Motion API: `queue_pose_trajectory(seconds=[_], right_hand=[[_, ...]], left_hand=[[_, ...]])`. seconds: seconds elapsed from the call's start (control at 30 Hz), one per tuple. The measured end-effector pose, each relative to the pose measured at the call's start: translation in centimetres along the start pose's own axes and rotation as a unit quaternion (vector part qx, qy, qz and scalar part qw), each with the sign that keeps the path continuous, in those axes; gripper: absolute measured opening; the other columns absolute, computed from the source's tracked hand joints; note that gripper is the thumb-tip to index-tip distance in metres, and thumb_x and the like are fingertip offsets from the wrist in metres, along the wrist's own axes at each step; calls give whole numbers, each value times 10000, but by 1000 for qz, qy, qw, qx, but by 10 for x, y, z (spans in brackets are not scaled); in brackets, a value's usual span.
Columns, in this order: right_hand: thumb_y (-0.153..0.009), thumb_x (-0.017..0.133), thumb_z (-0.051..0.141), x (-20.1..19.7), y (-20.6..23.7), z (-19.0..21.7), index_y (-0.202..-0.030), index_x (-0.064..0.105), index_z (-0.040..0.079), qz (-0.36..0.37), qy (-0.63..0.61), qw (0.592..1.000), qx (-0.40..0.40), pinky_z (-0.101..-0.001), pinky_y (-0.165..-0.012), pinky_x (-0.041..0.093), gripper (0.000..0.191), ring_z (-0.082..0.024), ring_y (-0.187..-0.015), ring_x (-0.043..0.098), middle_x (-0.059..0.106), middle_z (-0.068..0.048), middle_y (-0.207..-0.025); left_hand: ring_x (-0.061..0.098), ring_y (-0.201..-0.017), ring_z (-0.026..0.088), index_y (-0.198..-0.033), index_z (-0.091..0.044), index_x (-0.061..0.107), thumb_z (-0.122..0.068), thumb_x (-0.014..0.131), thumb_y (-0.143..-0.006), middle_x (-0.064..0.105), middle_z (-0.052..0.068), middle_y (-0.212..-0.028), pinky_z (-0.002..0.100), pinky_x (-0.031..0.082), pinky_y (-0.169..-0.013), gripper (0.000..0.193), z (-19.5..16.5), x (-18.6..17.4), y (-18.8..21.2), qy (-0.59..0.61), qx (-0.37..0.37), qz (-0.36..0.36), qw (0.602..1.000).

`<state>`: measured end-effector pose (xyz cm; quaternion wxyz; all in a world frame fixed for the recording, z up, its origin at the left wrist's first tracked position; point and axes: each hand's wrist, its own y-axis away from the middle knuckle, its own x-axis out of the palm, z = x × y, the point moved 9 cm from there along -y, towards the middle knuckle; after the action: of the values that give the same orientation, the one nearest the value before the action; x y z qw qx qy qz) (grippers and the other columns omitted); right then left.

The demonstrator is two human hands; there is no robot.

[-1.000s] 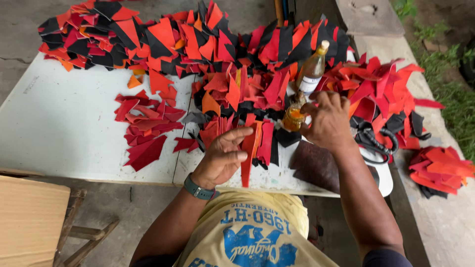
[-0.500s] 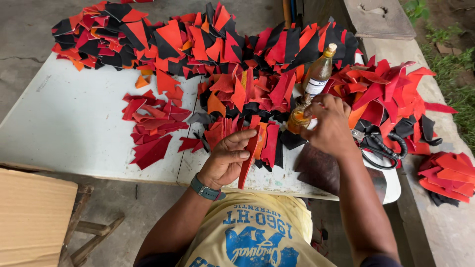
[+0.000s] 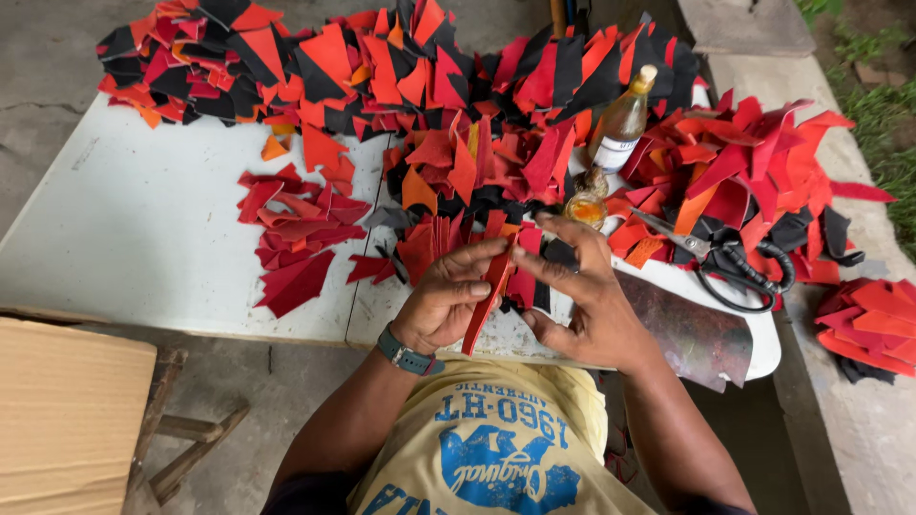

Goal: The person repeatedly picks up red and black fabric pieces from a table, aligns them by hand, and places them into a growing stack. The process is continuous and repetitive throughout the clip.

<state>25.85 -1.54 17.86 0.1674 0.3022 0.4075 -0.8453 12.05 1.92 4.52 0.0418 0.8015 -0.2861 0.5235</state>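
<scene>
Both hands up over the table [image 3: 143,238]: left hand [image 3: 447,300] and right hand [image 3: 587,296] pinch a long red strip [image 3: 487,296] between them, scissors [image 3: 730,257] lying just right.

Two bare hands are in view, the left hand [image 3: 448,300] and the right hand [image 3: 587,300]. One long red leather strip [image 3: 489,300] stands between their fingers. One tall clear glass bottle with a cork stopper [image 3: 622,122] stands beyond the right fingertips, and one small round jar of amber liquid [image 3: 585,207] sits just above them. One pair of black-handled scissors [image 3: 730,259] lies to the right of those fingers. One grey wristwatch [image 3: 408,356] circles the left wrist. The red, orange and black cut leather pieces [image 3: 448,86] are too many and too overlapped to count.
</scene>
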Motion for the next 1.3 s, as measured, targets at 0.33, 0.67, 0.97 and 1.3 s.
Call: queue_pose_trajectory(seconds=[0.33, 0.67, 0.97, 1.3], right_hand=[[-744, 799, 228, 7, 11, 23, -1211, 752, 192, -22, 30, 998, -51, -526, -1211, 357, 471, -362, -1395, 453, 513, -126, -1454], [-718, 785, 256, 17, 28, 39, -1340, 662, 163, -18, 1, 999, -38, -551, -1186, 323, 641, -413, -1426, 403, 414, -233, -1510], [-692, 789, 259, 27, 17, 34, -1401, 622, 205, 1, 100, 994, -39, -569, -1118, 328, 730, -443, -1394, 408, 414, -252, -1517], [-773, 778, 265, 16, 17, 48, -1331, 671, 238, -53, 184, 980, -50, -567, -1111, 328, 569, -424, -1381, 413, 412, -199, -1500]], left_hand=[[728, -1113, 227, -1536, 13, 454, 120, 614, -967, 691, 161, -1263, 333, 621, -951, 601, 0, -8, 0, 18, 18, 18, 1000], [718, -1132, 249, -1449, 25, 529, 104, 635, -1048, 648, 195, -1340, 338, 620, -970, 422, 1, -14, 3, 26, 28, 44, 998], [644, -1288, 251, -1567, -8, 385, 73, 711, -934, 564, 198, -1455, 341, 590, -1027, 716, -4, 19, -2, 34, 12, 51, 998], [526, -1419, 234, -1621, -30, 318, 35, 780, -899, 514, 133, -1560, 348, 483, -1162, 859, -14, 45, -3, -15, 9, 79, 997]])
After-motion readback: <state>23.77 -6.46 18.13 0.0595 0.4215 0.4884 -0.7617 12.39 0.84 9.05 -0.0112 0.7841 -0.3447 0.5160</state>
